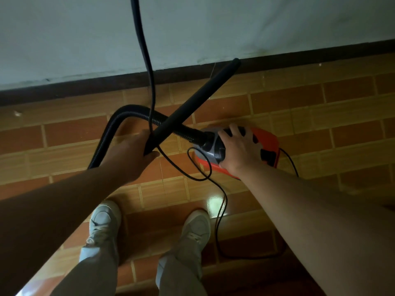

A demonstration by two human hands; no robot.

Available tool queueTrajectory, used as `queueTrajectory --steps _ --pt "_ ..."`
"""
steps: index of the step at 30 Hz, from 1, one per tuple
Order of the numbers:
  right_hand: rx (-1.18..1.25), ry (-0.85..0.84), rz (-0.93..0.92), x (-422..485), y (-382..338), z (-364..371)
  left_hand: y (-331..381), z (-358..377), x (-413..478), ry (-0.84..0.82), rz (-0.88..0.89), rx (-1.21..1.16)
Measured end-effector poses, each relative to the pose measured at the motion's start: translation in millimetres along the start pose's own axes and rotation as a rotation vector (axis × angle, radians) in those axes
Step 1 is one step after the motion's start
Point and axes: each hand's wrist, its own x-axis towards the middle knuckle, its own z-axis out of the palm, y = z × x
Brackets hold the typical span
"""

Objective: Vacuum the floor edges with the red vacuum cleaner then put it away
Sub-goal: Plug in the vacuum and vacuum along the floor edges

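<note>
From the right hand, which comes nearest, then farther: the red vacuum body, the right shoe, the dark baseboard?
1. Red vacuum body: under the right hand, touching.
2. Right shoe: below, toward the person.
3. Dark baseboard: farthest, at the wall.

We are seeing a pale wall (235, 24) meeting a dark baseboard (85, 87), white sneakers (104, 218) standing on the brick-patterned tile, grey trouser legs (94, 272) showing below

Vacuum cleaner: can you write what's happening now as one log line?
left hand: holds nozzle | right hand: on red vacuum cleaner | nozzle tip: at baseboard
</note>
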Motion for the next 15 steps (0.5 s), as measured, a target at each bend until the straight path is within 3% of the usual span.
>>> queueTrajectory --steps 15 --pt "-0.057 -0.092 0.009 -71.9 12.8 55.7 10.0 27.5 -57.2 -0.072 -0.093 -0.091"
